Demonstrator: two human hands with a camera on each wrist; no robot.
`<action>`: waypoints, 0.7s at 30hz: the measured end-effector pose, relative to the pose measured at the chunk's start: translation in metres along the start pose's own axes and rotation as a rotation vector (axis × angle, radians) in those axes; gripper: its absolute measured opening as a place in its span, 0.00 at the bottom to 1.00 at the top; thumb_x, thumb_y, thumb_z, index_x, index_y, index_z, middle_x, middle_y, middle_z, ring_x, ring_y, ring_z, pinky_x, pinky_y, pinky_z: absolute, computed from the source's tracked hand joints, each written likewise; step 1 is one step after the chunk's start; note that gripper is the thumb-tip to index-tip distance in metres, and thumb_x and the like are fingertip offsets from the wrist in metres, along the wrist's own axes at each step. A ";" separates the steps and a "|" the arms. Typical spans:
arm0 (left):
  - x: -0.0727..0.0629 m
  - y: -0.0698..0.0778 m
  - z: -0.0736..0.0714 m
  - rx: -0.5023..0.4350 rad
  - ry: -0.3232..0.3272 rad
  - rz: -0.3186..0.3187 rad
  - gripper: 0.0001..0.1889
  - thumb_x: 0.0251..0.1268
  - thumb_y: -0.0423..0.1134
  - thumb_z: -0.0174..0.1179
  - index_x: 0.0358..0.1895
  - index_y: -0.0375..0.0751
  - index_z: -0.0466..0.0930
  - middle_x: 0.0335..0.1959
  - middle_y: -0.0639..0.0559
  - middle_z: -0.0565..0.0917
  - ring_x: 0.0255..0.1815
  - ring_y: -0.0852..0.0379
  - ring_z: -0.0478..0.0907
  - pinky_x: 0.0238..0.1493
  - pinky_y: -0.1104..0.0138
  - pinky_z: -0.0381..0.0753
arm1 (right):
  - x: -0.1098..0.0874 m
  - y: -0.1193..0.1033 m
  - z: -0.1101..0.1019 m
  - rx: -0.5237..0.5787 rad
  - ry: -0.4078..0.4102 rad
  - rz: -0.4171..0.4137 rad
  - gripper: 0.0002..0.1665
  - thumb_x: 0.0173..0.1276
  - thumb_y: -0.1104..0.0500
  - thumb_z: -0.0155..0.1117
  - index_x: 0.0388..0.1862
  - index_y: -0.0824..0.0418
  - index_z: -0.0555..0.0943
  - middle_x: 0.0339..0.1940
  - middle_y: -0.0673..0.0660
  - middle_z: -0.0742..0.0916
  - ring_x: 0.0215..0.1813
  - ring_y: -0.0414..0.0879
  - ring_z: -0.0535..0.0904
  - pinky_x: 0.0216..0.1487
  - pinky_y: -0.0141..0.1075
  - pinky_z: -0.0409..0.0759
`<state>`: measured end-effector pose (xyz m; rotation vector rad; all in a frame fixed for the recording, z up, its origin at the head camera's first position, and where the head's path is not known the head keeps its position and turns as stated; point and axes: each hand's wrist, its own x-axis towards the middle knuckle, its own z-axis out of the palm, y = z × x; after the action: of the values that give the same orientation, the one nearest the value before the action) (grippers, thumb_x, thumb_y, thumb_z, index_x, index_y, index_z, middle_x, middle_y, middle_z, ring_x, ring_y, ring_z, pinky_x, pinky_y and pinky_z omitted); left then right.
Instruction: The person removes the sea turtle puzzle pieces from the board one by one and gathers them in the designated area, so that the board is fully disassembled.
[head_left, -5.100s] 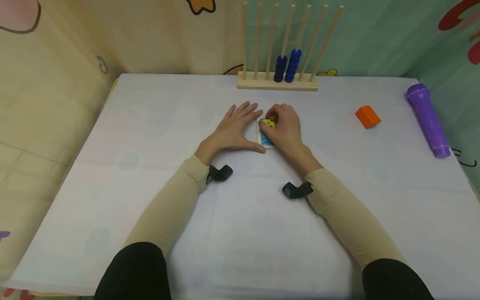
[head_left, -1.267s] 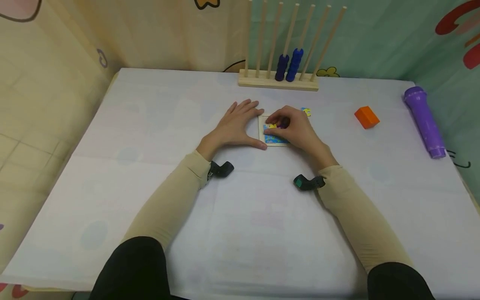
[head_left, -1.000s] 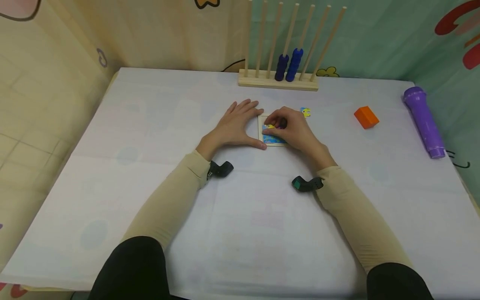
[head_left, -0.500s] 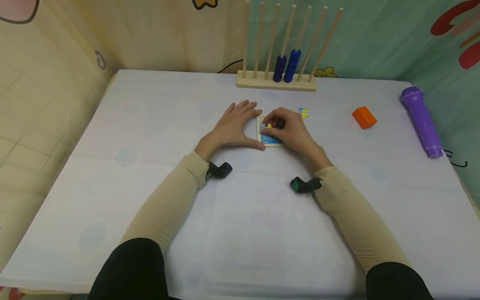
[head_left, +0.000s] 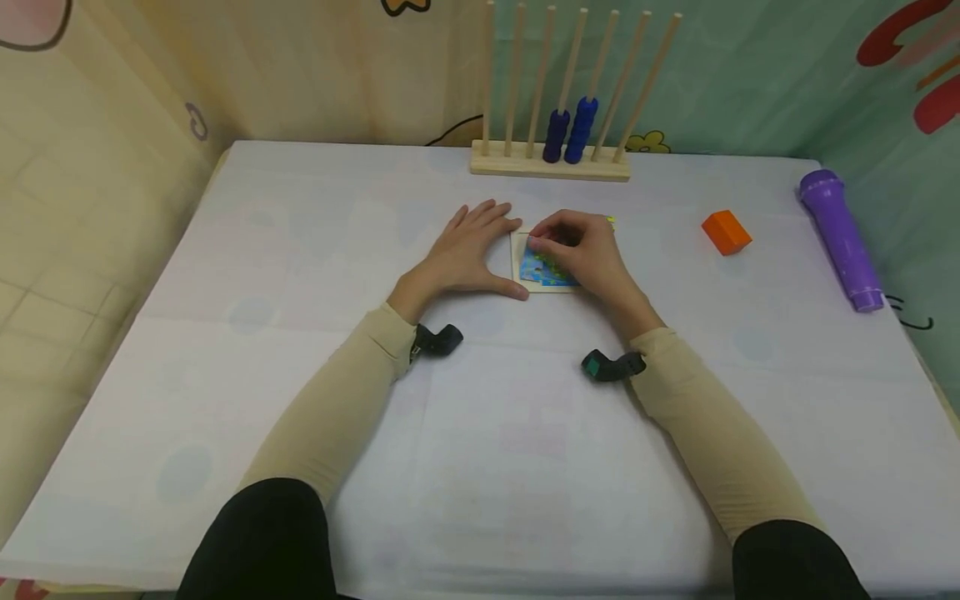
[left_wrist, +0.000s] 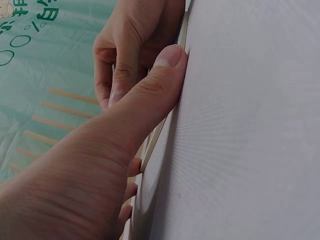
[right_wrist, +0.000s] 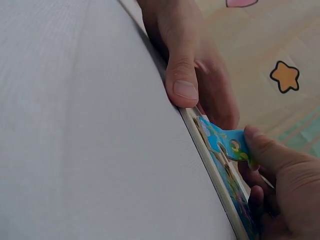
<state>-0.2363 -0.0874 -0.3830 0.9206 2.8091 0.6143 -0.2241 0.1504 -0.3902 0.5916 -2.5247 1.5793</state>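
A small jigsaw board with a pale wooden frame (head_left: 516, 265) lies on the white-covered table, its picture blue, yellow and green. My left hand (head_left: 467, 254) rests beside its left edge, fingers straight and spread, thumb at the near corner. My right hand (head_left: 592, 250) is over the board's right side, hiding much of it. Between thumb and fingers it pinches a blue puzzle piece (right_wrist: 227, 142) with yellow and green marks. In the right wrist view this piece stands tilted up from the board. Behind the right hand a loose yellow puzzle piece (head_left: 612, 221) barely shows.
A wooden bead abacus (head_left: 551, 167) with upright rods and dark blue and blue beads stands at the back edge. To the right lie an orange block (head_left: 726, 232) and a purple flashlight-shaped object (head_left: 842, 242). Printed curtains hang behind the table.
My right hand has shifted slightly, and the piece in its fingers has tilted up off the board. The loose yellow piece, out on the table a second ago, is now mostly hidden. The left hand stays put.
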 end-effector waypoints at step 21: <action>0.000 -0.001 0.000 -0.008 -0.015 -0.018 0.62 0.45 0.79 0.72 0.83 0.53 0.61 0.88 0.52 0.51 0.90 0.52 0.37 0.88 0.51 0.29 | -0.028 0.011 -0.060 -0.136 0.270 0.270 0.22 0.73 0.45 0.71 0.54 0.59 0.89 0.49 0.53 0.89 0.49 0.42 0.78 0.50 0.25 0.78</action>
<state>-0.2367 -0.0878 -0.3834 0.8940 2.7965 0.6134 -0.2093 0.2149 -0.3800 0.0187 -2.5550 1.4306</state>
